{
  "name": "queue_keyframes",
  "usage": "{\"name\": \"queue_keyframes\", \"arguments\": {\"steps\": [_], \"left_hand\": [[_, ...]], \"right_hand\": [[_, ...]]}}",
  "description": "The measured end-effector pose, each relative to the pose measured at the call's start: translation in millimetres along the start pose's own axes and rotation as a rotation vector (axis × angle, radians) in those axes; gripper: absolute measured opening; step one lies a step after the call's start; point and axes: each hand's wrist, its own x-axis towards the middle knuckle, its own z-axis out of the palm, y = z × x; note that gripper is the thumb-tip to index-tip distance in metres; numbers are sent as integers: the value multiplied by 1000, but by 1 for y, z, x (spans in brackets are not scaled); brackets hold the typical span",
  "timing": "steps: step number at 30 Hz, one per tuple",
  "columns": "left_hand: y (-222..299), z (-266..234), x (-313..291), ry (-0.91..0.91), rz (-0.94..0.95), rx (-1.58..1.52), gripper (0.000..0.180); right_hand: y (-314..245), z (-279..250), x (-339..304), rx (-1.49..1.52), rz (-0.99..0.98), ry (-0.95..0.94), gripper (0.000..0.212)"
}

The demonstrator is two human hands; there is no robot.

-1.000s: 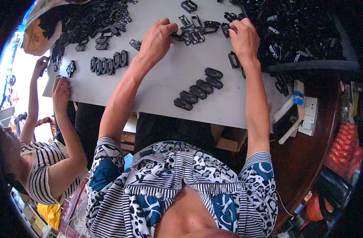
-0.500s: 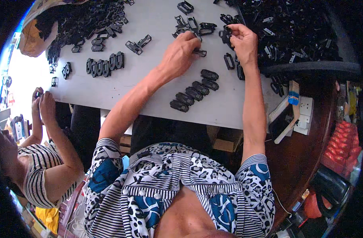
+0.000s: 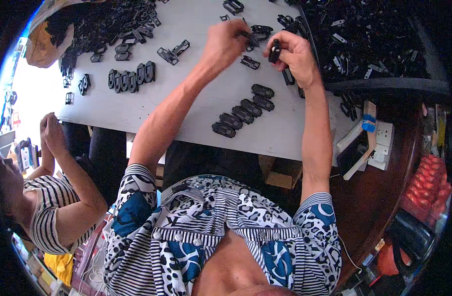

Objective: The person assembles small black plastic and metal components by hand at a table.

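Observation:
My left hand, slightly blurred, is over the loose parts at the table's far middle. Its fingertips close on a dark plastic frame, which they partly cover. To its right, my right hand pinches a small black plastic part, held upright above the table. Just below and between the hands lies a single black frame. Nearer to me, several black oval parts lie in a slanting group. Another black part is partly hidden under my right hand.
A large black tray full of small parts stands at the right. A heap of black parts covers the far left; a row of parts lies nearer. A co-worker's hands are at the left table edge. A power strip sits right.
My left hand has moved up and slightly away, uncovering the single frame. My right hand has shifted a little left and nearer, lifting the small black part. The co-worker's hands have lowered slightly.

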Motion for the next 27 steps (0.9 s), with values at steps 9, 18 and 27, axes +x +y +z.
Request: {"name": "queue_keyframes", "arguments": {"steps": [9,18,27], "left_hand": [[4,-16,-8,12,-93,-229,21],[16,-6,-18,9,-146,-488,21],[11,-7,-26,-78,-98,-472,27]], "right_hand": [[9,-6,0,-876,-254,410,28],[-21,44,-14,-516,-386,330,42],[-4,42,-13,-809,-511,302,26]]}}
